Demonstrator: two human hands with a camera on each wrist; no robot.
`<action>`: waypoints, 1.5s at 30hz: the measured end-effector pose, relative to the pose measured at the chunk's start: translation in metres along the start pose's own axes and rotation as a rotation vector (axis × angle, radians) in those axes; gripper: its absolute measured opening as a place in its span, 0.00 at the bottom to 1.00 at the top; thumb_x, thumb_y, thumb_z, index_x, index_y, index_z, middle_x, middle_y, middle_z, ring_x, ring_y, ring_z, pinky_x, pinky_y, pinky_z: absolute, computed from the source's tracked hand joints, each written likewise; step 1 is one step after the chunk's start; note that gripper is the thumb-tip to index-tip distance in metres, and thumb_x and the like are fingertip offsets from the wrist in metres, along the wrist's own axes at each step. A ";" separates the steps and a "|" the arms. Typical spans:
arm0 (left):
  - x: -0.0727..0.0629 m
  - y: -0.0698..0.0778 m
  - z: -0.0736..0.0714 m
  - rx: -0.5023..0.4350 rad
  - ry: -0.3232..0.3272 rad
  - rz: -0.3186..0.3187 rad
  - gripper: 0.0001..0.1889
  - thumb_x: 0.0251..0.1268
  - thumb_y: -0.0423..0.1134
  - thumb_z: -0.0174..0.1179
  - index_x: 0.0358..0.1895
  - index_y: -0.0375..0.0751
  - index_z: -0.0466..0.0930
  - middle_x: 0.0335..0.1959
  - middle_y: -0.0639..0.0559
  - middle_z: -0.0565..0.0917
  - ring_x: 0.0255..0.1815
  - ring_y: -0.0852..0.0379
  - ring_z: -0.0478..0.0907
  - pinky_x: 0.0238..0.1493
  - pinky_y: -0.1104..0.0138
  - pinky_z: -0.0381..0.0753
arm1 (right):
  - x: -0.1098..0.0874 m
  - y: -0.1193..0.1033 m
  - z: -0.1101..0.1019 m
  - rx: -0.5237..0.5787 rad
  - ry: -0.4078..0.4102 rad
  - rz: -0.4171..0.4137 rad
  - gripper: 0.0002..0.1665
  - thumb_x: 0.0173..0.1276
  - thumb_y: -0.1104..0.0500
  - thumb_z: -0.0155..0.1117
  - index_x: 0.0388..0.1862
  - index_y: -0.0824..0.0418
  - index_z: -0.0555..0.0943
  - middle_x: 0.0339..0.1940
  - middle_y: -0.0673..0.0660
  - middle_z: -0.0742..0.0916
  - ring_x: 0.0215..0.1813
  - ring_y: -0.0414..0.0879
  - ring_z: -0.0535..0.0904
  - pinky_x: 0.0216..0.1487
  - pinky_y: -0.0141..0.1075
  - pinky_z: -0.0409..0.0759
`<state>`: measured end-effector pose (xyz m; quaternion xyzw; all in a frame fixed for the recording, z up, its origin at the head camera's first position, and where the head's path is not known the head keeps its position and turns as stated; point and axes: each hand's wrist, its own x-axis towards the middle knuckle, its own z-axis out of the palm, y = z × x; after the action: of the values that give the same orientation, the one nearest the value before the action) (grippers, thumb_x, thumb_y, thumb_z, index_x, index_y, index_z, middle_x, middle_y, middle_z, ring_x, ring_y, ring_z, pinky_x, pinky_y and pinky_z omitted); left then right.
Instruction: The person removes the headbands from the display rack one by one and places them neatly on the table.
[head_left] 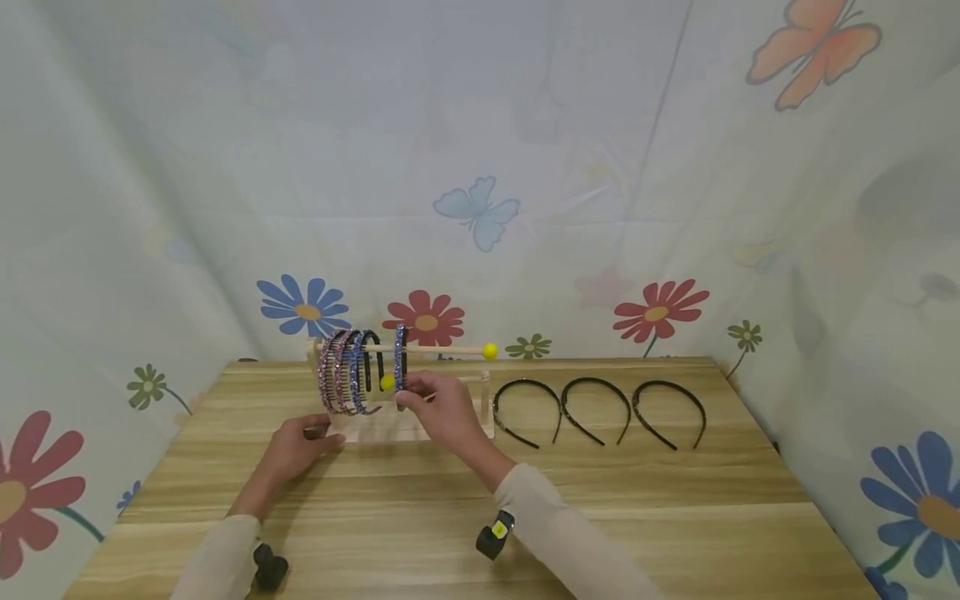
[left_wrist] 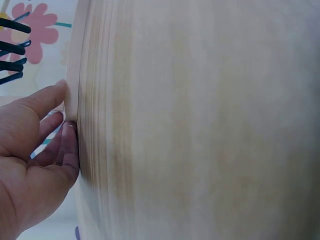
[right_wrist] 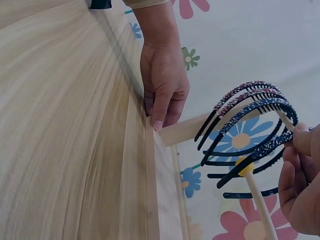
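My right hand (head_left: pixel 450 414) pinches a blue glittery headband (head_left: pixel 400 358) between thumb and fingers. That headband hangs around the upper rod of a wooden headband stand (right_wrist: pixel 170 200), apart from the others. Left of it on the rods hang pink glittery headbands (head_left: pixel 326 375) and another blue glittery headband (head_left: pixel 356 375), with toothed inner sides. My left hand (head_left: pixel 295 450) grips the left end of the stand's base, its thumb on the corner in the right wrist view. The left wrist view shows this hand (left_wrist: pixel 37 145) at the base's end, fingers bent against it.
Three dark headbands (head_left: pixel 527 382) lie in a row on the wooden table (head_left: pixel 420 525), right of the stand. Yellow balls cap the rods, one ball (head_left: pixel 490 351) at the upper rod's right end. Behind the table hangs a flowered cloth (head_left: pixel 375 167).
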<state>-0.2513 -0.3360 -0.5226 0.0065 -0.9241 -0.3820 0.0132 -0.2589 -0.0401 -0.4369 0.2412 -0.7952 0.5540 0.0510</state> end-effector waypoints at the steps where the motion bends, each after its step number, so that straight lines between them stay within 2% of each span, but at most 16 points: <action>1: 0.000 0.000 0.000 -0.001 -0.001 0.000 0.32 0.67 0.48 0.70 0.65 0.27 0.77 0.60 0.29 0.81 0.59 0.34 0.81 0.57 0.46 0.82 | 0.000 0.000 -0.002 -0.003 0.006 -0.006 0.14 0.72 0.53 0.69 0.52 0.56 0.88 0.39 0.46 0.91 0.41 0.35 0.85 0.43 0.29 0.84; 11: 0.002 0.000 -0.002 -0.002 -0.001 0.009 0.31 0.68 0.47 0.69 0.65 0.27 0.77 0.61 0.28 0.81 0.60 0.33 0.80 0.57 0.45 0.81 | 0.001 -0.003 -0.020 0.022 0.031 -0.036 0.11 0.73 0.53 0.68 0.48 0.57 0.89 0.37 0.47 0.91 0.38 0.36 0.85 0.42 0.31 0.84; 18: 0.002 0.000 -0.003 0.003 -0.009 0.004 0.32 0.68 0.48 0.69 0.65 0.25 0.76 0.61 0.28 0.80 0.60 0.33 0.80 0.57 0.45 0.81 | 0.000 -0.007 -0.032 -0.007 0.054 -0.099 0.11 0.74 0.54 0.67 0.48 0.57 0.90 0.39 0.49 0.91 0.39 0.37 0.86 0.42 0.31 0.85; 33: 0.004 -0.003 0.000 -0.002 -0.005 0.014 0.31 0.68 0.46 0.69 0.64 0.25 0.77 0.61 0.27 0.80 0.60 0.33 0.80 0.57 0.45 0.82 | -0.001 -0.015 -0.050 0.042 0.083 -0.106 0.10 0.73 0.56 0.68 0.47 0.59 0.89 0.38 0.51 0.91 0.39 0.39 0.86 0.41 0.32 0.85; 45: 0.004 -0.004 0.001 0.005 -0.010 0.007 0.31 0.68 0.47 0.69 0.64 0.25 0.77 0.61 0.27 0.80 0.59 0.33 0.81 0.56 0.46 0.82 | -0.001 -0.023 -0.070 -0.002 0.104 -0.121 0.11 0.73 0.57 0.68 0.48 0.61 0.89 0.37 0.53 0.92 0.39 0.42 0.87 0.41 0.33 0.85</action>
<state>-0.2550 -0.3380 -0.5258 0.0015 -0.9251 -0.3796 0.0097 -0.2611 0.0174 -0.3914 0.2595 -0.7761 0.5608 0.1257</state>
